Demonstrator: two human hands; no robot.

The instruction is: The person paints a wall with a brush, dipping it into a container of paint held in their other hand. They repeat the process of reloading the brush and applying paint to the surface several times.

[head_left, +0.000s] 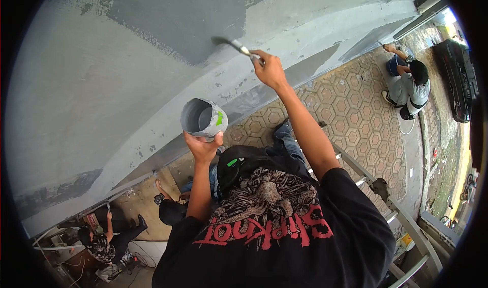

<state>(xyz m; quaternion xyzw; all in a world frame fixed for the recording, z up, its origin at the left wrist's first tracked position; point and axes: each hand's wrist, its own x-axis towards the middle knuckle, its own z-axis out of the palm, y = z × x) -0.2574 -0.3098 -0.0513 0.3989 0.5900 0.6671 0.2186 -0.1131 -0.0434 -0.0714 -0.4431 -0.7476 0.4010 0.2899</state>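
In my right hand (269,70) is a paintbrush (239,46), its fingers closed round the handle. The dark, bent bristles press against the wall (152,69), at the edge of a darker grey patch (193,19). My left hand (202,145) grips a paint-smeared grey cup (218,128) from below and the side. A bright green mark shows on the cup's outside, and grey paint coats the inside. The cup is held just off the wall, lower and to the left of the brush.
A metal ladder (409,222) stands beneath and beside me. Far below lies hexagonal paving (351,105). A co-worker (414,87) crouches by the wall at right with a blue bucket (394,65). Other people (104,240) work at lower left near cables. A dark car (454,80) is parked at right.
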